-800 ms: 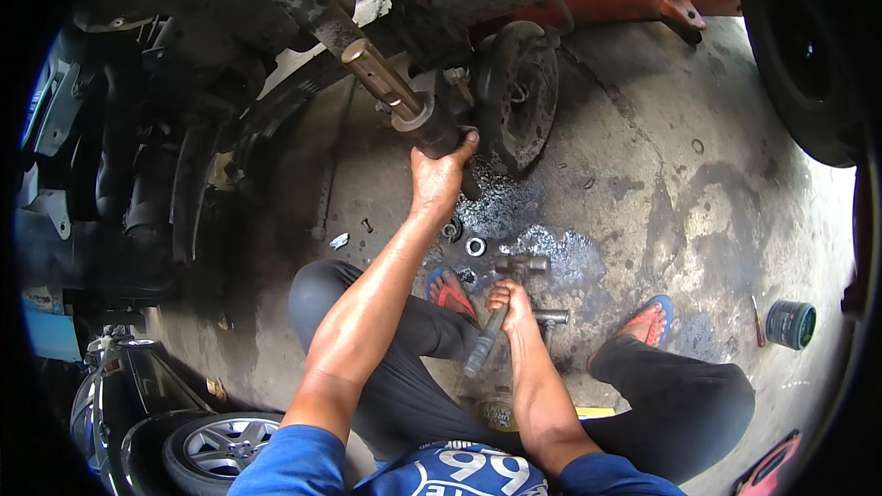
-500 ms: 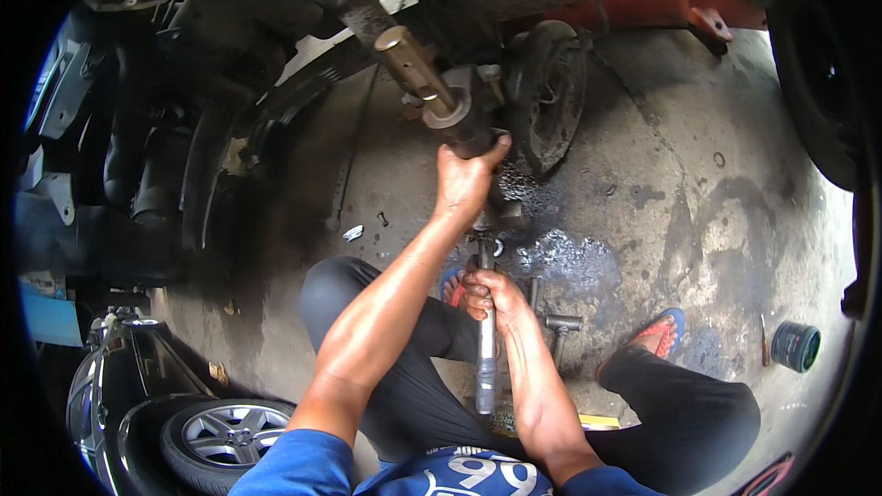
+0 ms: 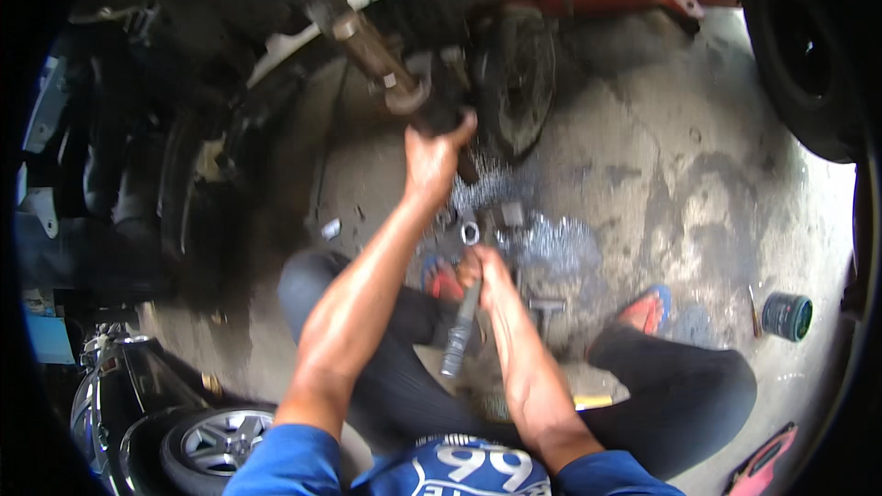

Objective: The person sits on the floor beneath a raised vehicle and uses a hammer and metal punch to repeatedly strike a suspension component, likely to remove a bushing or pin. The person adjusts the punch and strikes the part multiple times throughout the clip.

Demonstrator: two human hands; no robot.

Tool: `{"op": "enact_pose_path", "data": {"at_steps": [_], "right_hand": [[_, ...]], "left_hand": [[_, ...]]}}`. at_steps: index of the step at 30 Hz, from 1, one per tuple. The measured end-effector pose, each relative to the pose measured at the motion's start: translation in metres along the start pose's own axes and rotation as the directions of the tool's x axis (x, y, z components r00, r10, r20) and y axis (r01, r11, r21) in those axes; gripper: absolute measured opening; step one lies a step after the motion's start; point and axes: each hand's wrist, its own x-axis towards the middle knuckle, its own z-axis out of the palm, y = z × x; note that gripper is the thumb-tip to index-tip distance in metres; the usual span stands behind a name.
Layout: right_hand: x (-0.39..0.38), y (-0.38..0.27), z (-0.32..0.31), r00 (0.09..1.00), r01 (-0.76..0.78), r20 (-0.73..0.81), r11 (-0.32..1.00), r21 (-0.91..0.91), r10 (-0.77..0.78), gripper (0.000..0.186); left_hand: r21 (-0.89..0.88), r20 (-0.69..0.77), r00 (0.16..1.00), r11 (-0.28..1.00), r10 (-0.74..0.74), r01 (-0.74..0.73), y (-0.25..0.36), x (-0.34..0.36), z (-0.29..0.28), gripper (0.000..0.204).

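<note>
My left hand (image 3: 434,161) is closed round the lower end of a dark, greasy metal axle end (image 3: 436,110), thumb up along its right side. A brownish steel pin (image 3: 372,53) sticks out of its upper end, slanting to the upper left. Lower down, my right hand (image 3: 484,273) grips a hammer by its handle (image 3: 459,335), whose taped end points back toward me. The hammer's dark blocky head (image 3: 508,213) is blurred over the floor just beyond that hand.
A dark wheel drum (image 3: 516,83) stands right of the axle end. Oily wet concrete (image 3: 556,243) lies below it, with a T-shaped tool (image 3: 547,305) between my feet. A round tub (image 3: 787,316) stands at right; a car wheel (image 3: 225,445) is at lower left.
The whole view has shifted, moving things slightly left and up. The hammer has tilted, its handle end swinging left. My left hand keeps its hold on the axle end.
</note>
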Motion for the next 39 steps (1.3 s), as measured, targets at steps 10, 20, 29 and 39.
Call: {"op": "enact_pose_path", "data": {"at_steps": [10,20,29,39], "right_hand": [[-0.006,-0.002,-0.032,0.998,-0.006,-0.062,0.986,0.169,0.017,0.019],[-0.011,-0.006,-0.001,0.996,-0.091,-0.017,0.996,-0.022,0.091,0.019],[-0.008,0.004,-0.007,0.984,-0.177,-0.017,0.983,-0.048,0.176,0.015],[-0.007,0.021,-0.135,0.956,-0.095,-0.254,0.975,0.201,0.146,0.012]], "left_hand": [[-0.116,-0.096,0.992,0.991,-0.078,0.067,-0.006,-0.007,0.005,0.022],[0.005,-0.021,0.993,0.993,-0.115,0.115,-0.011,-0.001,-0.001,0.017],[-0.164,-0.002,0.971,0.958,-0.241,0.237,-0.003,-0.008,0.001,0.022],[-0.336,0.137,0.845,0.778,-0.517,0.531,-0.032,-0.040,0.002,0.008]]}}
